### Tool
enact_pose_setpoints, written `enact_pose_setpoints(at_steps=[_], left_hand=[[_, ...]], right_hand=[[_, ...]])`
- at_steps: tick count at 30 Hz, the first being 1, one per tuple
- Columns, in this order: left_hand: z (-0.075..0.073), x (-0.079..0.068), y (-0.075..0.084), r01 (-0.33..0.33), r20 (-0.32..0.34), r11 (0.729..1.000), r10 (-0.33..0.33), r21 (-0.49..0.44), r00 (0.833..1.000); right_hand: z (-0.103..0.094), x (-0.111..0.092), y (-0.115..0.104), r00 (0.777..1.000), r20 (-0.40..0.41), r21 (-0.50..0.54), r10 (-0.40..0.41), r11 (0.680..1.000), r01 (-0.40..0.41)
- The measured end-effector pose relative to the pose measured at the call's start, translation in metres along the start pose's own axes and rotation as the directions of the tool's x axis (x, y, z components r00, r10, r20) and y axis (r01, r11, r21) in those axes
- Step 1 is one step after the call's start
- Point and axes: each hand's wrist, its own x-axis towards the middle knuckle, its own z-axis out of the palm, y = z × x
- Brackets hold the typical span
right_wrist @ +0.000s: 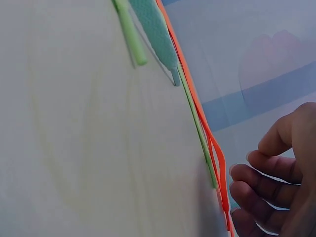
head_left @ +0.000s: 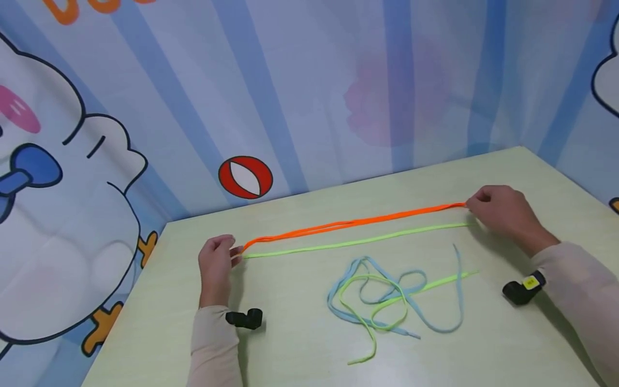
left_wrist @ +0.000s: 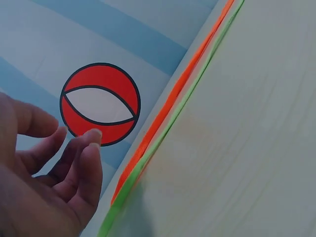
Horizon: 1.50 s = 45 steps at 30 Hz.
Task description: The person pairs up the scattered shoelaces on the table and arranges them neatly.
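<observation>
Blue-striped backdrop [head_left: 319, 97] fills most of what I see, its white cartoon figure [head_left: 72, 269] sliced off by the left edge. Below it stands my pale table [head_left: 290, 349], its near edge out of frame. My cream sleeves run off the bottom and right. Across the far part of the table, the orange lace [head_left: 382, 218] lies stretched between my hands, two strands showing along it. Just nearer me a straight green lace [head_left: 358, 243] runs alongside, its left end cut off in the left wrist view. Closer still, a blue lace [head_left: 459, 301] and a second green lace [head_left: 373, 341] lie tangled, their crossings hard to trace. My right hand [head_left: 505, 212] is at the orange lace's right end, fingers loosely bent with nothing visible inside them; whether they touch the lace I can't tell. My left hand [head_left: 216, 263] is half open beside the other end, fingers relaxed and gripping nothing. Orange lettering [head_left: 67, 16] at the top shows only its lower curves, so I can't read it. Each wrist carries a small black device [head_left: 244, 319]; the right one bears a yellow label [head_left: 530, 282], its marking too small to make out.
</observation>
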Motion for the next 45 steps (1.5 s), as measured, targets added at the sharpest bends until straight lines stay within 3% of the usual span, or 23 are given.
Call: enact_pose_setpoints(at_steps=[8,14,21,28,31,38,45], left_hand=[[0.016,-0.005,0.005,0.031,0.182,0.996,-0.046,0.087,0.982],[0.028,-0.012,0.005,-0.025,0.31,0.987,-0.025,0.156,0.95],[0.044,-0.022,0.004,-0.095,0.445,0.976,-0.002,0.196,0.896],[0.056,-0.032,0.006,-0.197,0.586,0.95,0.02,0.241,0.81],[0.057,-0.034,0.007,-0.227,0.615,0.938,0.02,0.26,0.788],[0.064,-0.041,0.01,-0.286,0.651,0.922,0.05,0.262,0.757],[0.078,-0.054,0.007,-0.387,0.722,0.889,0.099,0.245,0.685]], right_hand=[[0.004,-0.004,-0.016,0.999,-0.049,0.041,-0.019,0.999,0.021],[0.005,-0.007,-0.029,0.997,-0.068,0.101,-0.021,0.995,0.028],[0.008,-0.012,-0.041,0.998,-0.04,0.127,-0.047,0.991,0.052],[0.013,-0.014,-0.051,0.995,-0.032,0.169,-0.09,0.981,0.094],[0.016,-0.015,-0.056,0.994,-0.022,0.179,-0.107,0.978,0.11],[0.022,-0.021,-0.071,0.989,0.037,0.175,-0.144,0.975,0.136],[0.031,-0.028,-0.088,0.975,0.114,0.183,-0.191,0.969,0.169]])
